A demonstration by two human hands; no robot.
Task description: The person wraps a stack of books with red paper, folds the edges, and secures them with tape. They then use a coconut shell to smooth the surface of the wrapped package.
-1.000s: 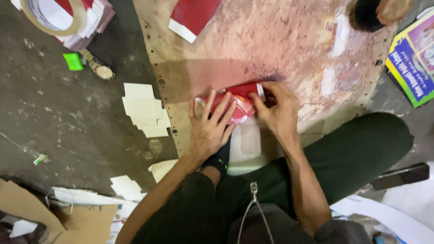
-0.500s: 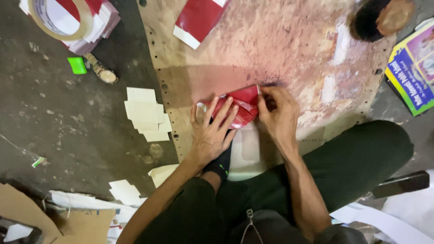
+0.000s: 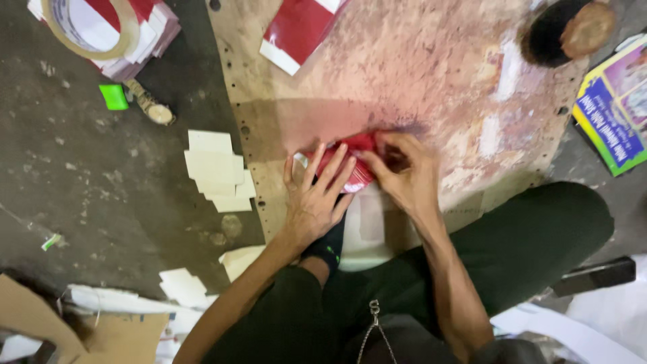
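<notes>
Partly, the small glossy red packet (image 3: pixel 350 162) is hidden under both hands, so its full outline cannot be made out. It lies on the worn, pink-stained wooden board (image 3: pixel 431 74) that rests on the floor, near the board's lower edge. The left hand (image 3: pixel 315 195) is spread flat, its fingers (image 3: pixel 337 172) splayed and pressed on the packet's left part rather than closed round it. The right hand (image 3: pixel 404 172) is curled, and its fingertips are pinched on the packet's upper right edge; how tightly that edge is gripped cannot be told.

A red and white flat carton blank (image 3: pixel 296 27) is cut off by the top edge of the view, as is a stack of red and white folded cartons (image 3: pixel 145 44) at the upper left, on which a roll of beige tape (image 3: pixel 87 23) is laid. A pile of plain cream paper slips (image 3: pixel 216 172) is seen on the dark concrete floor (image 3: pixel 81 175) just left of the board. A small bright green square (image 3: pixel 113 96) lies nearby. At the right edge a blue, yellow and purple printed sheet (image 3: pixel 613 108) is partly cropped. A dark round object (image 3: pixel 566 30) at the top right is too blurred to identify.
</notes>
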